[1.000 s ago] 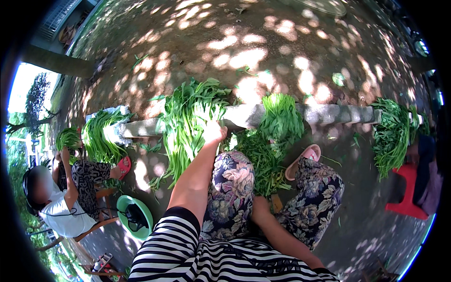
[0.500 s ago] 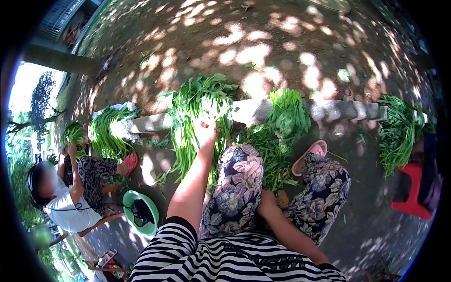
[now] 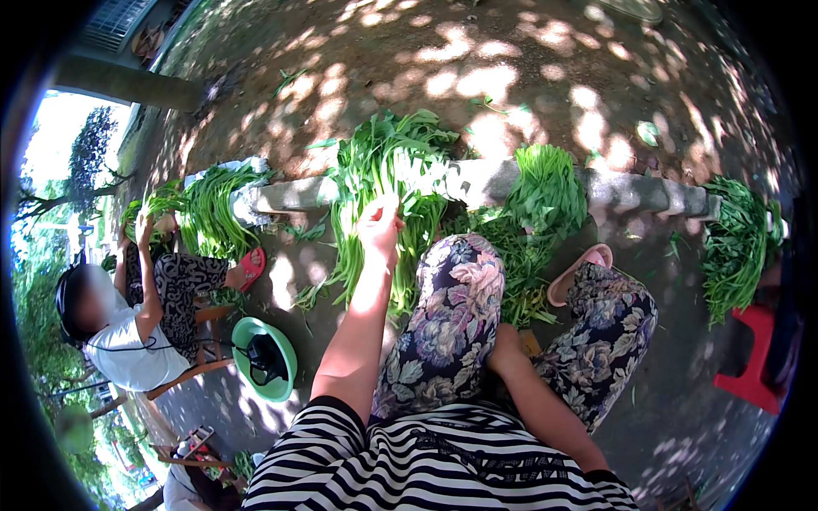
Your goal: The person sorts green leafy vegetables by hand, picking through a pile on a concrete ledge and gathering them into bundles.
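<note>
My left hand [image 3: 380, 225] lies over a large heap of long-stemmed leafy greens [image 3: 394, 166] draped across a low stone ledge. Its fingers are curled closed at the pale stems and seem to grip some of them. How many stems are in the fingers is hidden. My right hand [image 3: 506, 347] is low between my knees, its fingers out of sight behind my patterned trouser leg [image 3: 452, 315]. Loose leafy greens [image 3: 524, 264] lie on the ground just beyond it, below a neat bundle of greens [image 3: 548, 189] on the ledge.
The stone ledge [image 3: 618, 192] runs across in front of me, with another greens pile [image 3: 734, 251] at its right end. A red stool [image 3: 750, 362] stands at right. On the left are a green basin [image 3: 266, 358] holding something black and a seated person [image 3: 136, 341] handling greens [image 3: 158, 204].
The whole view has shifted, so the scene sits further right and higher. My left hand has moved slightly left against the heap, fingers drawn closer together. My right arm stays low.
</note>
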The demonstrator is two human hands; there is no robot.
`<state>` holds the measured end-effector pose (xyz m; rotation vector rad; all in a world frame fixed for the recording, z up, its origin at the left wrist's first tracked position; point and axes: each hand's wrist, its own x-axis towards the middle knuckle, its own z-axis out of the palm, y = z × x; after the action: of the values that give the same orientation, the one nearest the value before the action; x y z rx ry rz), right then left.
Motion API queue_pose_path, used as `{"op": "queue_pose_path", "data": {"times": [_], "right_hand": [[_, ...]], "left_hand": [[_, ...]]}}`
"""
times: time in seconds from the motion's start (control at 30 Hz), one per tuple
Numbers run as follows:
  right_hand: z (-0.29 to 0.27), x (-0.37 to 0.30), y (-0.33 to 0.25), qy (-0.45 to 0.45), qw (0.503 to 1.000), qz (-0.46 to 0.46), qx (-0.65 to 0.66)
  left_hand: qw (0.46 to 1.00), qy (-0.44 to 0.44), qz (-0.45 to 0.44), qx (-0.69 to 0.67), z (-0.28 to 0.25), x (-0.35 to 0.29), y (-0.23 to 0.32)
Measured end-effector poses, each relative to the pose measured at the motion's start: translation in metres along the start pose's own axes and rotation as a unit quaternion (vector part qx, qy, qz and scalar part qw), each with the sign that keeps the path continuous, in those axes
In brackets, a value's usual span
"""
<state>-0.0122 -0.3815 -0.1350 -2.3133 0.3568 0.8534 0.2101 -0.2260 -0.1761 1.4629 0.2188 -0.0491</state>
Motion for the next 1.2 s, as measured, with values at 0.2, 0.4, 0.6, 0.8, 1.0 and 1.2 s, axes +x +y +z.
{"op": "queue_pose_path", "data": {"times": [0.2,0.4,0.6,0.8,1.0,1.2], "right_hand": [[0.026,0.012,0.015,0.031,0.999,-0.02,0.033],[0.02,0.009,0.013,0.039,0.996,-0.035,0.067],[0.005,0.003,0.003,0.018,0.995,0.009,0.101],[0.028,0.017,0.019,0.02,0.996,-0.025,0.081],[0.029,0.017,0.019,0.012,0.995,-0.004,0.101],[0.018,0.008,0.012,0.054,0.979,-0.063,0.187]], "left_hand": [[0.998,0.037,0.018,-0.045,-0.02,-0.012,0.023],[0.992,0.111,0.055,-0.018,-0.043,-0.036,0.055],[0.993,0.093,0.072,0.011,-0.051,-0.061,0.095],[0.992,0.068,0.107,0.015,-0.053,-0.053,0.13],[0.979,0.088,0.184,-0.014,-0.067,-0.038,0.158],[0.983,0.091,0.142,-0.067,-0.066,-0.035,0.168]]}}
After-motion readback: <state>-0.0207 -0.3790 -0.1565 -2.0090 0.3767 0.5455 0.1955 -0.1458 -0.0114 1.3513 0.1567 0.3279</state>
